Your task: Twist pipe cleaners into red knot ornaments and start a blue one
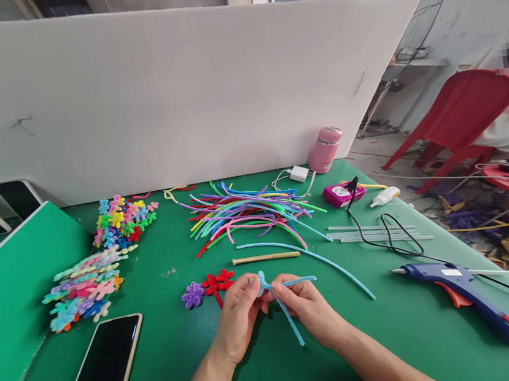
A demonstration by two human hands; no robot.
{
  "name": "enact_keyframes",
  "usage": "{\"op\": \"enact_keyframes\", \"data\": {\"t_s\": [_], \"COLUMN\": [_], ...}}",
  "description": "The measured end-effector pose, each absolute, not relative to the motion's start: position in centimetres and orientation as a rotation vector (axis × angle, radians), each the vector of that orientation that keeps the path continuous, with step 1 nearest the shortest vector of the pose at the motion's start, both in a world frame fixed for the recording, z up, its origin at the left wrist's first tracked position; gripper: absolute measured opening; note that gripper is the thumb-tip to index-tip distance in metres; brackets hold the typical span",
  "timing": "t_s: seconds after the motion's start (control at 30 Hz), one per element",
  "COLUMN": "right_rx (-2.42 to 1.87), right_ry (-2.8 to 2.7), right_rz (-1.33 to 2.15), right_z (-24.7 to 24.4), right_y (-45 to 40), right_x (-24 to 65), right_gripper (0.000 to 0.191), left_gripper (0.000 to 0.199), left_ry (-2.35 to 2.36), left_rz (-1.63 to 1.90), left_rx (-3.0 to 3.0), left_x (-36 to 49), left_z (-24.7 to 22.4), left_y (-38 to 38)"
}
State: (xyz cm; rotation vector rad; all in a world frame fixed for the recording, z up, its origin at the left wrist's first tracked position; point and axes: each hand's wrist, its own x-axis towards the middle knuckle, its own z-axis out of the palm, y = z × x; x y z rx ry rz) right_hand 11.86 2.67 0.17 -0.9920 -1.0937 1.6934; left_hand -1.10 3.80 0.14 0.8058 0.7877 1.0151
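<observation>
A light blue pipe cleaner point(289, 319) is bent into small loops at one end, with two loose ends sticking out to the right and downward. My left hand point(239, 313) pinches the looped part from the left. On the other side, my right hand point(305, 305) grips it near where the two ends cross. Just left of my hands lie red pipe-cleaner flowers point(224, 279) and a purple flower point(193, 295). Behind my hands are a thin wooden stick point(266, 257) and a loose, curved light blue pipe cleaner point(332, 262).
Coloured pipe cleaners point(247, 210) lie heaped at the back centre. Finished flowers point(121, 219) are piled left, above a phone point(103, 373). At right are a glue gun point(462, 292) with its cord, glue sticks point(375, 232) and a pink bottle point(325, 149). A person sits on a red chair point(467, 112).
</observation>
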Motion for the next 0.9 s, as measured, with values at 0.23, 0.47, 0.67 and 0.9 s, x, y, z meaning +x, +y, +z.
{"op": "enact_keyframes", "data": {"t_s": [0.23,0.47,0.67,0.9], "right_rx": [-1.047,-1.064,-1.01,-1.062], "right_ry": [-1.116,-0.731,-0.699,-0.899], "right_rz": [1.566,1.528,1.616,1.554], "right_z": [0.0,-0.2,-0.2,0.1], "right_y": [2.8,3.2,2.9,2.5], "right_x": [12.1,12.4,12.3,12.1], "right_gripper": [0.035,0.031,0.028,0.027], "left_gripper": [0.015,0.015,0.013,0.009], "left_ry": [0.818,0.769,0.809,0.846], "left_rz": [1.049,1.108,1.088,1.165], "left_rx": [0.756,0.651,0.657,0.744], "left_x": [-1.3,-1.4,-1.2,-1.1], "left_z": [-0.3,-0.2,-0.3,0.7], "left_y": [3.8,4.1,4.0,3.8]}}
